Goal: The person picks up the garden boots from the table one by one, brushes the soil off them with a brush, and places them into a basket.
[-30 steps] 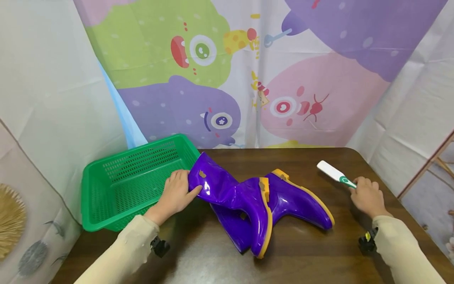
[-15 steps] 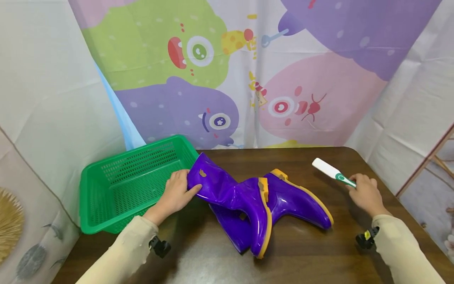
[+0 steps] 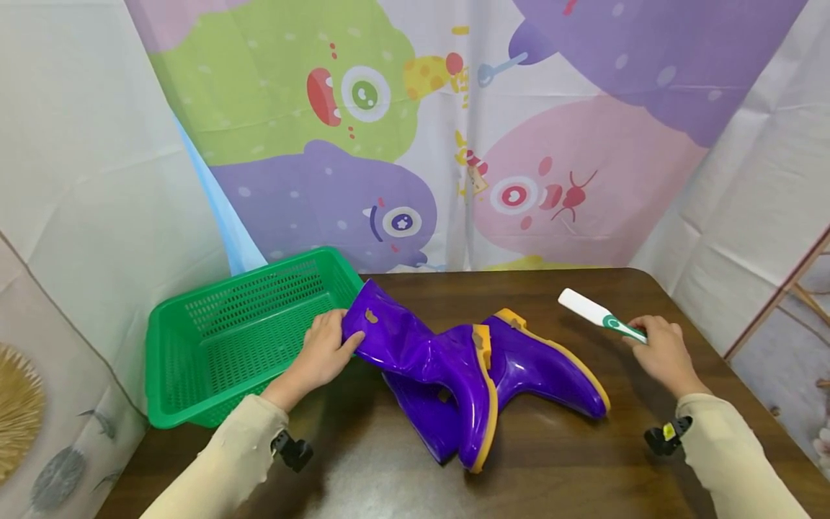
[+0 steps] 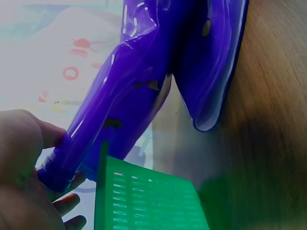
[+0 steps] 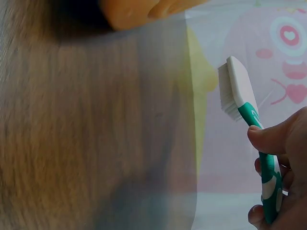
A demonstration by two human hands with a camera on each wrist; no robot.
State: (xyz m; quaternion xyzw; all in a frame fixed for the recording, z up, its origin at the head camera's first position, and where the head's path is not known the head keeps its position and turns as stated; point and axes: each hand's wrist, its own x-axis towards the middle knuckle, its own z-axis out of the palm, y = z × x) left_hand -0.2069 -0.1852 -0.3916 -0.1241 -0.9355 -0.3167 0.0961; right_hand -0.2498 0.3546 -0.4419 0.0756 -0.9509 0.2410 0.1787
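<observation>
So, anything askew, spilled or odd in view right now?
Yes: brownish patches, possibly dirt, stand out on both boots, heels included. They lie on their sides, one across the other. The backdrop print runs sideways. No visible spill.

2 purple boots (image 3: pixel 447 360): rubber- or plastic-lk, v. glossy & smooth w/ creases; yellow soles (image 3: pixel 493 414) duller. Green basket (image 3: pixel 167 360): plastic, smooth, semi-gloss. Brush (image 3: pixel 601 317): hard plastic, smooth, slight sheen; bristles (image 5: pixel 227 98) matt. Table (image 3: pixel 558 468): wood-grain top, satin sheen. Backdrop (image 3: pixel 292 209): printed cloth-lk, matt, wrinkled. Sleeves (image 3: pixel 220 447): cream cloth, matt. Wrist cams (image 3: pixel 295 453): blk plastic, mostly matt.
</observation>
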